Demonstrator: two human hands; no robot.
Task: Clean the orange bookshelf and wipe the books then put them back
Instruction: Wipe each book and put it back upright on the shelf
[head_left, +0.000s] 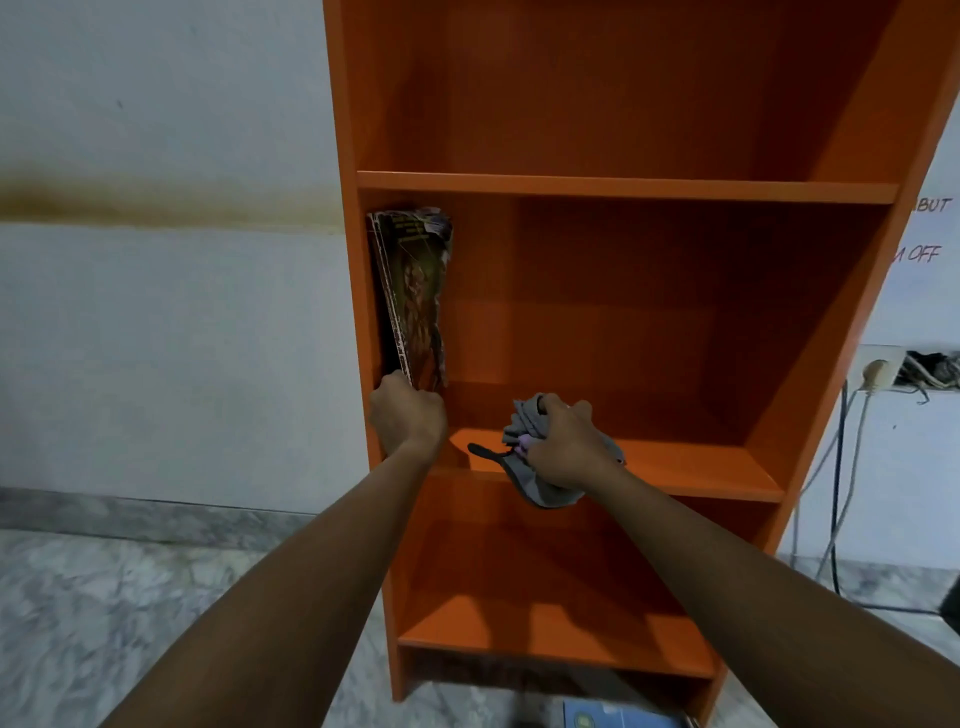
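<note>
Curled tight, the left hand (408, 413) grips the lower end of a thin stack of worn books (415, 291) at centre left of the frame. They stand nearly upright in the middle compartment of the orange bookshelf (623, 188), leaning against its left inner wall. Their tops reach close beneath the shelf board above, and to their right the compartment lies open across its whole width to the right wall. Just right of centre, the right hand (563, 449) clutches a bunched grey cloth (545, 491) at the front edge of the middle shelf board (701, 467). Part of the cloth hangs over that edge, and a dark strip of it lies on the board toward the left hand. The two hands are near each other but apart. The upper compartment and the lower compartment (545, 613) show open orange boards. At the bottom edge of the frame, the corner of a blue book (618, 719) lies on the marbled floor (104, 597) just in front of the bookshelf's base. A pale wall (156, 312) with a brown stain band fills the left side. At the right edge sits a wall socket (878, 371) with a plug in it, and cables (836, 493) hang down beside the bookshelf's right side. Above the socket is a paper sign (924, 228) whose visible letters read "BUT" and "OFF".
</note>
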